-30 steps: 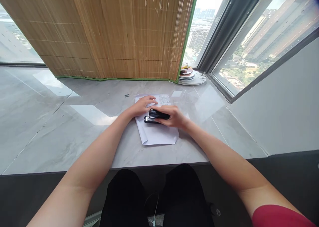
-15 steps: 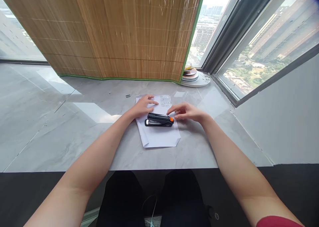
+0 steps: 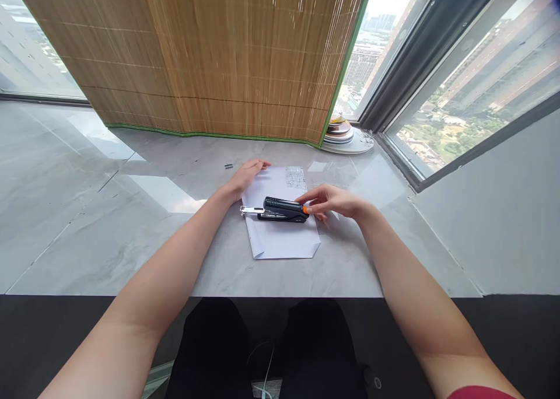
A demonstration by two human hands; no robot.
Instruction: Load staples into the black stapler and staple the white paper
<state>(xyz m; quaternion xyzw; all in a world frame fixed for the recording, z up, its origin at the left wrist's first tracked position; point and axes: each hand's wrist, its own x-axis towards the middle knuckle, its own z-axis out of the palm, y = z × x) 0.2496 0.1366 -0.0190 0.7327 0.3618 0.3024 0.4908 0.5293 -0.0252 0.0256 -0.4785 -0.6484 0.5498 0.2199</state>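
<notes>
A black stapler [image 3: 284, 210] lies crosswise over a white sheet of paper [image 3: 284, 244], with its metal staple tray [image 3: 252, 210] sticking out at the left end. My right hand [image 3: 329, 200] grips the stapler's right end, the thumb against its orange button [image 3: 305, 209] and the other fingers behind and below. At the paper's upper left edge rests my left hand [image 3: 246, 176], fingers stretched out and holding nothing. Printed dark marks show near the paper's upper right corner, and its lower corners are folded.
Two short grey staple strips [image 3: 228, 166] lie on the marbled counter [image 3: 144, 241] left of the paper. A stack of plates [image 3: 345, 139] stands in the far right corner by the window. A bamboo blind [image 3: 219, 60] hangs along the back.
The metal staple tray has popped out of the stapler's left end. My right hand has closed on the stapler's orange-button end. My left hand has drawn back left from the stapler.
</notes>
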